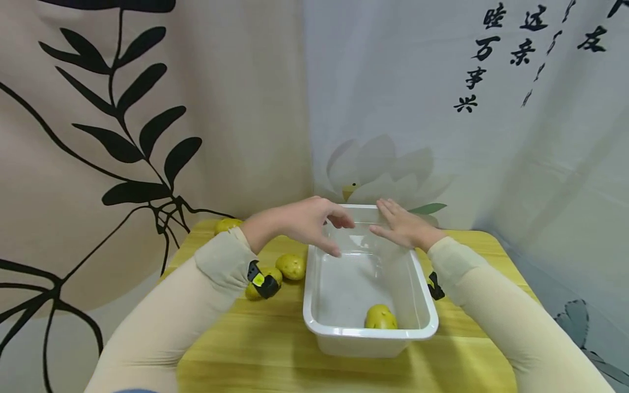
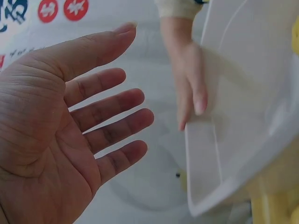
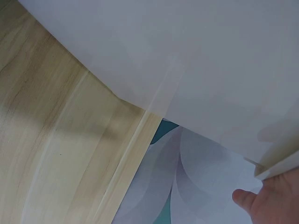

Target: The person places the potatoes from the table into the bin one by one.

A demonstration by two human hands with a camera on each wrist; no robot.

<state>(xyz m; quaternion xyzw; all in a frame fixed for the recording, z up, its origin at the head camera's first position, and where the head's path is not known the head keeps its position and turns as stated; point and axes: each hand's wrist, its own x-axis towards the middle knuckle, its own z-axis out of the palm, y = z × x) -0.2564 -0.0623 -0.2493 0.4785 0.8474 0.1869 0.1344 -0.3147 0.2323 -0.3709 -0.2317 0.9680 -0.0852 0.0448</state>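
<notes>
A white plastic bin (image 1: 366, 333) stands on the wooden table, with one yellow potato (image 1: 380, 317) lying at its near end. Over the bin's far left rim hovers my left hand (image 1: 314, 221), thumb and fingers spread apart; the left wrist view shows its palm (image 2: 51, 135) holding nothing. My right hand (image 1: 405, 226) rests on the rim at the far right corner, fingers extended, thumb towards the inside. From the left wrist, that right hand (image 2: 189, 79) lies along the bin edge. Only part of the right hand (image 3: 278, 200) shows beside the rim in the right wrist view.
Left of the bin sit several more yellow potatoes (image 1: 291, 266), partly covered by the left wrist's strap. The wooden table (image 1: 245, 349) extends on both sides and in front. Behind it hangs a printed curtain (image 1: 255, 109) with leaves and writing.
</notes>
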